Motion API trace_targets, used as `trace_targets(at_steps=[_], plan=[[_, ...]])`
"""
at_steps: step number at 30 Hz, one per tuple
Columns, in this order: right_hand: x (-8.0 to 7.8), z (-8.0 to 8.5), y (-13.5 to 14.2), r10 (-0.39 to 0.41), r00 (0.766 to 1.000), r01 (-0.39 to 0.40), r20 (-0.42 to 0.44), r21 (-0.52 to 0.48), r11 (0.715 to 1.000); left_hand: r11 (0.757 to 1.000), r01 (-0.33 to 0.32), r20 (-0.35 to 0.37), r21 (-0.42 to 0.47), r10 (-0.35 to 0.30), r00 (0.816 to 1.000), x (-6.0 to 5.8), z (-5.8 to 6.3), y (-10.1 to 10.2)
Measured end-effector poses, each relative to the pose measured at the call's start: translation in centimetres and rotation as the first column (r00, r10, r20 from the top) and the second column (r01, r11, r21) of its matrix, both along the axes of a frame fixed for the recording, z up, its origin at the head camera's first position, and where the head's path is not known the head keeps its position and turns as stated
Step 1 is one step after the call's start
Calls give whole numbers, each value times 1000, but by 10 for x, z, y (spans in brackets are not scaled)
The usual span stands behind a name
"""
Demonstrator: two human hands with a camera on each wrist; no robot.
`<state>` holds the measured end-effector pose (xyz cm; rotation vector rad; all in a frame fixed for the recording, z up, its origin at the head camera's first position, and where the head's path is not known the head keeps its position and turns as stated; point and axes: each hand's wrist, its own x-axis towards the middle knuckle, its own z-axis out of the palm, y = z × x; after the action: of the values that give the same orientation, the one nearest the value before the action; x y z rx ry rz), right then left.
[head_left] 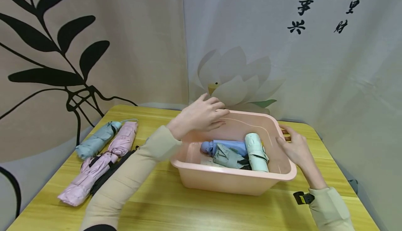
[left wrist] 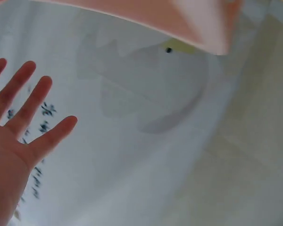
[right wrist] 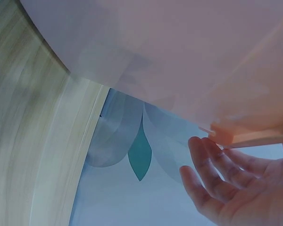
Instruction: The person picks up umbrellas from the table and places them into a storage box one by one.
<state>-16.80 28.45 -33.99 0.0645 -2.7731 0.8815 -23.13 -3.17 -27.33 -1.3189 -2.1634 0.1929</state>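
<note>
In the head view, my left hand (head_left: 201, 116) hovers at the back left corner of a pink plastic basin (head_left: 220, 182), holding nothing. Its fingers (left wrist: 26, 110) look spread and nearly straight in the left wrist view. At the basin's right rim, my right hand (head_left: 295, 145) has its thumb over the edge and its fingers (right wrist: 217, 181) curled outside, under the rim. Inside the basin lie a blue folded umbrella (head_left: 230, 146), a grey-green folded umbrella (head_left: 229, 157) and a mint folded umbrella (head_left: 255, 152).
Left of the basin, a light blue folded umbrella (head_left: 98, 141), pink folded umbrellas (head_left: 83, 185) and a black folded umbrella (head_left: 110, 171) lie on the wooden table (head_left: 176, 210). My left forearm partly covers the black one. A printed curtain (head_left: 150, 42) hangs behind the table.
</note>
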Motion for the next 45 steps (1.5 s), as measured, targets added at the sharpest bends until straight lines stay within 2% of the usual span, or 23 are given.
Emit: trace_targets(at_steps=[5, 8, 10, 12, 13, 15, 19, 22, 24, 29, 34, 38, 40, 42, 45], plan=[[0, 0, 0, -2, 1000, 2, 3, 1, 1000, 993, -62, 11, 103, 62, 998, -7, -13, -32], [0, 0, 0, -2, 1000, 2, 4, 0, 1000, 978, -143, 39, 154, 139, 990, -11, -22, -55], [-1, 0, 1, 0, 1000, 0, 5, 1, 1000, 960, -218, 92, 176, 204, 975, -14, -27, -70], [-1, 0, 1, 0, 1000, 0, 8, -1, 1000, 936, -306, 155, 172, 281, 947, -17, -34, -86], [0, 0, 1, 0, 1000, 0, 10, -1, 1000, 922, -351, 190, 162, 320, 928, -19, -37, -93], [0, 1, 1, 1, 1000, 0, 11, -2, 1000, 885, -445, 269, 139, 399, 877, -23, -46, -109], [0, 2, 0, 2, 1000, -2, 16, -3, 1000, 793, -601, 387, 102, 525, 758, -32, -66, -142], [-1, 2, 0, 2, 1000, -2, 23, -3, 1000, 723, -687, 451, 66, 593, 667, -38, -82, -167], [-1, 2, 0, 2, 1000, -1, 26, -5, 1000, 682, -731, 498, 21, 627, 599, -40, -92, -182], [-2, 2, 1, -1, 1000, 1, 22, -4, 1000, 609, -789, 591, -85, 668, 452, -43, -113, -212], [-2, 1, 1, -6, 1000, 6, 17, -2, 1000, 555, -813, 653, -174, 683, 326, -41, -125, -230], [-2, 1, 1, -1, 1000, 1, 24, -2, 1000, 529, -823, 683, -208, 681, 264, -39, -134, -239], [-2, 2, 1, 6, 1000, -6, 29, -1, 1000, 524, -823, 697, -221, 675, 243, -38, -136, -242], [-2, 2, 1, 10, 1000, -10, 30, 0, 1000, 525, -820, 706, -229, 670, 232, -38, -139, -244], [-2, 2, 1, 10, 1000, -10, 29, 0, 1000, 541, -810, 718, -226, 654, 236, -38, -141, -245]])
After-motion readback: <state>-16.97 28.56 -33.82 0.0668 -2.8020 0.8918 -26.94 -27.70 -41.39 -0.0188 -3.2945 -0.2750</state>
